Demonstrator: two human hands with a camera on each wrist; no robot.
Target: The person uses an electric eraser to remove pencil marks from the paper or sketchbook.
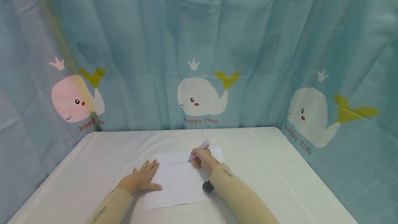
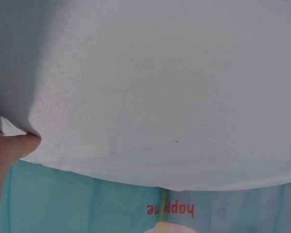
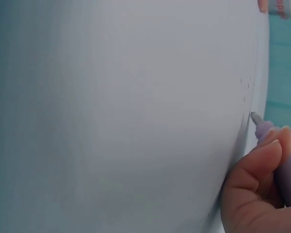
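Observation:
A white sheet of paper (image 1: 177, 186) lies on the table, with a thin, faint line running across its upper part. My right hand (image 1: 202, 158) grips a lilac marker (image 1: 204, 144) between thumb and fingers, its grey tip pointing down at the right end of that line. Seen from the right wrist, the marker (image 3: 290, 174) has its tip uncovered, close over the white surface. Across the sheet's left edge my left hand (image 1: 143, 177) rests with fingers spread and thumb on the paper. Only a bit of the left hand (image 2: 14, 145) shows in the left wrist view.
A white cloth covers the table (image 1: 264, 168). Beside the right cuff is a small black rounded object (image 1: 207, 186), partly hidden by the sleeve. Blue curtains (image 1: 149, 78) with printed whales stand behind the table and along both sides.

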